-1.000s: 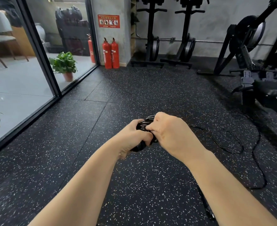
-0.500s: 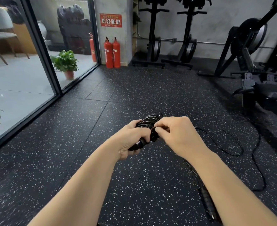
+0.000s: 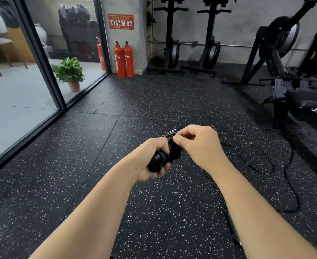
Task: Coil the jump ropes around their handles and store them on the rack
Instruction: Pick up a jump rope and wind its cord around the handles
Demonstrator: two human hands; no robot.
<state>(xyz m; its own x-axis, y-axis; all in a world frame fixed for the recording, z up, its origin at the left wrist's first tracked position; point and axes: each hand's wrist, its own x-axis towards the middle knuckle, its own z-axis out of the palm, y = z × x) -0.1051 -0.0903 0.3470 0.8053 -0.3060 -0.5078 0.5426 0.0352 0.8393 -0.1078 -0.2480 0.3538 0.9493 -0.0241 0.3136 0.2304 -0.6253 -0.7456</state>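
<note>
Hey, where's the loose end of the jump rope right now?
In the head view, the loose rope trails on the rubber floor right of the right hand, toward the rowing machine.

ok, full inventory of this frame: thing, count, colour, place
handle: 1, black, in left hand
coil: 1, black, wound on handle
loose rope: 1, black, trailing on floor at right
second handle: 1, black, on floor under right forearm
floor: black, white-speckled
extinguishers: 3, red, by pillar, one behind glass
sign: 1, red, on pillar
potted plant: 1, green, behind glass
machines: black, along far wall and at right
left hand: grips handle
right hand: pinches rope at coil
</note>
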